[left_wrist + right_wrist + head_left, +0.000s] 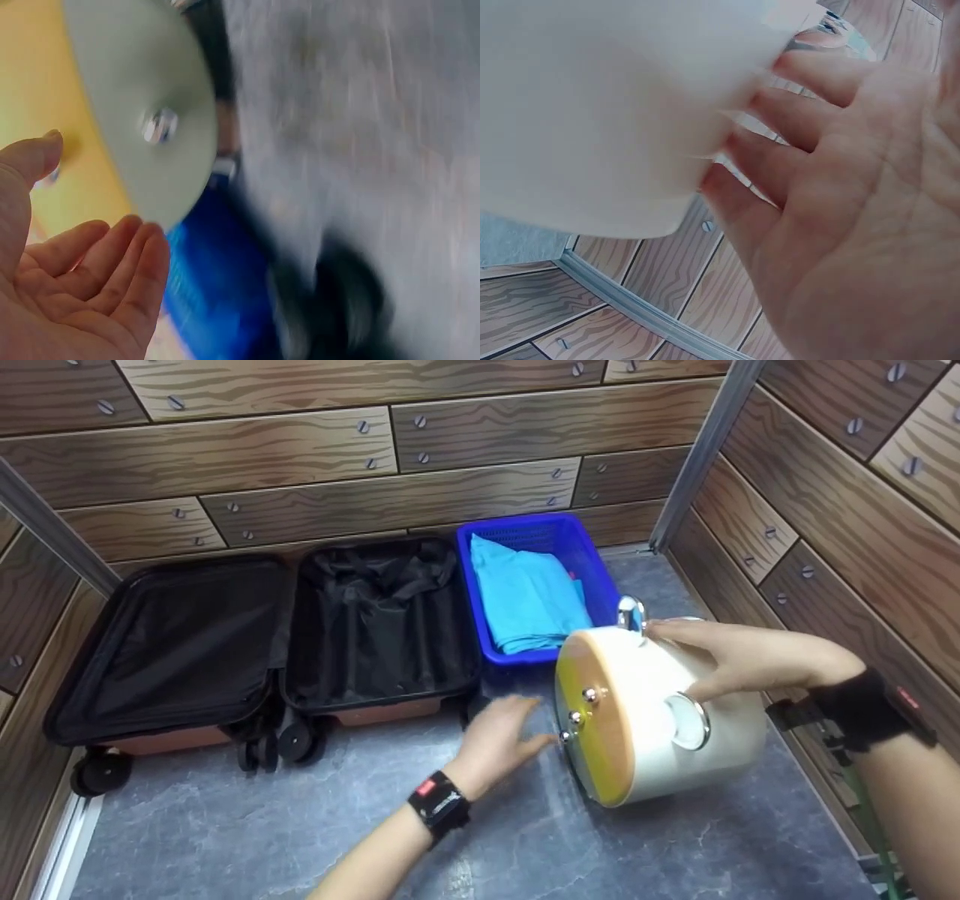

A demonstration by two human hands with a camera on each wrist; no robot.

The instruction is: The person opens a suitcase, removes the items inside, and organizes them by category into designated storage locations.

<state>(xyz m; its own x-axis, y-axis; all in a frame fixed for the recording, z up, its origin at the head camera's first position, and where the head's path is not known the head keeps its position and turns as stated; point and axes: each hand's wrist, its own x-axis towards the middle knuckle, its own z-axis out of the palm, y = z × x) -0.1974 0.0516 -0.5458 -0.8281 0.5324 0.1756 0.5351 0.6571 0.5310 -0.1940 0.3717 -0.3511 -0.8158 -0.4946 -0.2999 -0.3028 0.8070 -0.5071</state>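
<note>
A stiff white bag-like case [697, 735] sits tipped at the right; its flat end, banded yellow and orange, faces left. Small metal studs [575, 717] dot that end, and silver rings [694, 724] are fixed to the white side. Spread across the top of the white side is my right hand [727, 652], its thumb by the lower ring. The right wrist view shows its extended fingers [802, 112] touching the white surface. My left hand [499, 742] reaches toward the studded end with its thumb close to it, fingers loosely bent and holding nothing.
An open black-lined suitcase [382, 622] lies on the grey floor [300, 825] at the left, wheels toward me. Between it and the case stands a blue plastic basket [592, 562] with a folded light-blue cloth [525, 592] inside. Wood-patterned walls [300, 450] enclose the floor.
</note>
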